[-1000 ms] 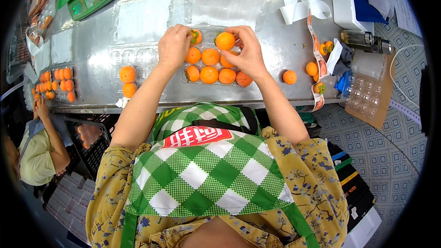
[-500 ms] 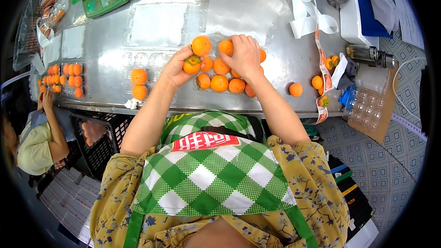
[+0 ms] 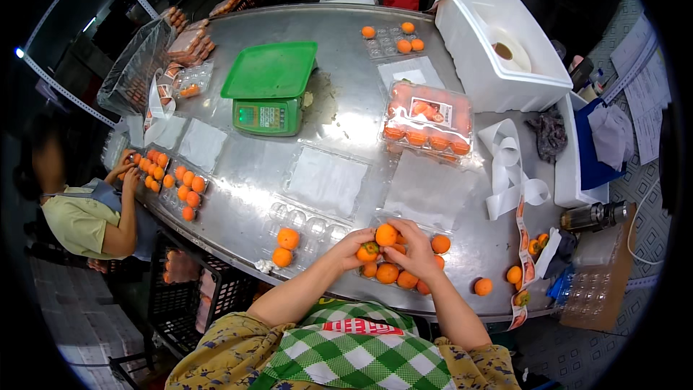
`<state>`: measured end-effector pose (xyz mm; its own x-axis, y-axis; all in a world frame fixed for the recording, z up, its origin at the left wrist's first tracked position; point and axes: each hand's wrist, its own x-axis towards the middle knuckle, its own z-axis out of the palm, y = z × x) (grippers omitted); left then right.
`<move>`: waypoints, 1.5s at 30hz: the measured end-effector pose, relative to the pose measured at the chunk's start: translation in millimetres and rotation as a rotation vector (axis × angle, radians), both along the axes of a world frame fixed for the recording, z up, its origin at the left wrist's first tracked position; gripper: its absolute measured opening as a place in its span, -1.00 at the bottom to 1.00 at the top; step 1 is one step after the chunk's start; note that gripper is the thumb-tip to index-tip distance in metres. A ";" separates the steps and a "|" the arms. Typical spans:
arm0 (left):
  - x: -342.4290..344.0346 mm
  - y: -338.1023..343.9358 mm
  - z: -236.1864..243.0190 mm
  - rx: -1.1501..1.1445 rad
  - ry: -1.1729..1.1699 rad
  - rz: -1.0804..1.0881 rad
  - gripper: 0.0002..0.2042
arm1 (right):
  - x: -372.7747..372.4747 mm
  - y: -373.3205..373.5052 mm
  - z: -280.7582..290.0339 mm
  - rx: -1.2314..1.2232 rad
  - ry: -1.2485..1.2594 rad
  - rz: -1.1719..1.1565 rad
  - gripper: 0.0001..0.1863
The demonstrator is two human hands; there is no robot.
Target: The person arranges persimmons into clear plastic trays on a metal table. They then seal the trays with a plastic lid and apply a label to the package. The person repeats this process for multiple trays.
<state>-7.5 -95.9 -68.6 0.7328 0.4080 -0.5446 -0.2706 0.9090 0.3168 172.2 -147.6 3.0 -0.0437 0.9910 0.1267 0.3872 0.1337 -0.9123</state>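
My left hand point(image 3: 352, 248) is closed around a persimmon point(image 3: 368, 251) with its green calyx showing. A second persimmon point(image 3: 386, 235) sits between my two hands, and the fingers of my right hand point(image 3: 416, 251) grip it from the right. Below them, a transparent plastic tray holds several persimmons point(image 3: 388, 273), partly hidden by my hands. Left of it, another tray point(image 3: 315, 227) has hollow cups and two persimmons point(image 3: 287, 238) in its left side. Lids lined with white sheets point(image 3: 328, 180) lie beyond both trays.
A filled, closed persimmon box point(image 3: 427, 117) stands farther back, right of a green scale point(image 3: 267, 90). White ribbon point(image 3: 505, 166), a label strip point(image 3: 521, 260) and loose persimmons point(image 3: 483, 287) lie right. A foam box point(image 3: 498, 50) stands far right. A co-worker point(image 3: 94, 217) handles persimmons at left.
The view has tilted up and shows more of the table. My right hand has left a persimmon over the tray and come to the upper persimmon at my left hand.
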 end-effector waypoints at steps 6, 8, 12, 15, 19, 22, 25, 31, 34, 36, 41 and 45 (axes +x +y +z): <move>-4.8 -2.5 5.8 0.070 0.197 0.032 -0.70 | -4.3 6.7 -16.3 -0.275 0.119 -0.147 -0.47; -3.6 -5.3 9.4 0.172 0.262 0.024 -0.70 | -7.8 8.6 -18.4 -0.125 -0.049 -0.041 -0.50; -3.1 -10.4 12.9 0.234 0.306 0.069 -0.73 | -14.2 11.6 -20.5 -0.024 -0.149 0.020 -0.52; -8.8 -9.9 14.5 0.153 0.289 0.095 -0.74 | -14.3 13.4 -26.7 -0.117 -0.160 -0.025 -0.51; -7.9 -14.6 19.7 0.156 0.426 0.174 -0.73 | -8.5 20.3 -55.0 -0.015 -0.477 -0.090 -0.51; -13.9 -16.2 13.9 0.210 0.420 0.184 -0.72 | -16.7 25.8 -48.0 -0.062 -0.665 -0.064 -0.52; -15.1 -16.3 15.9 0.192 0.431 0.179 -0.72 | -22.3 29.2 -48.6 -0.094 -0.734 -0.049 -0.51; -15.0 -16.9 13.5 0.184 0.448 0.179 -0.75 | -25.8 32.2 -67.6 -0.111 -0.744 -0.097 -0.54; -14.7 -17.1 14.7 0.175 0.436 0.189 -0.77 | -25.9 32.3 -63.2 -0.092 -0.726 -0.097 -0.59; -14.0 -16.9 15.4 0.175 0.429 0.188 -0.77 | -24.3 32.0 -61.9 -0.066 -0.715 -0.093 -0.58; -14.7 -17.3 10.2 0.192 0.424 0.182 -0.78 | -23.5 29.6 -62.3 -0.066 -0.701 -0.092 -0.55; -14.3 -16.4 10.7 0.200 0.416 0.178 -0.78 | -16.8 26.6 -48.1 -0.075 -0.591 -0.097 -0.50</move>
<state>-21.8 -112.3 -57.9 0.3790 0.6340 -0.6741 -0.2300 0.7701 0.5950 155.3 -121.0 -45.1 0.0055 0.9993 0.0376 0.8388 0.0159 -0.5442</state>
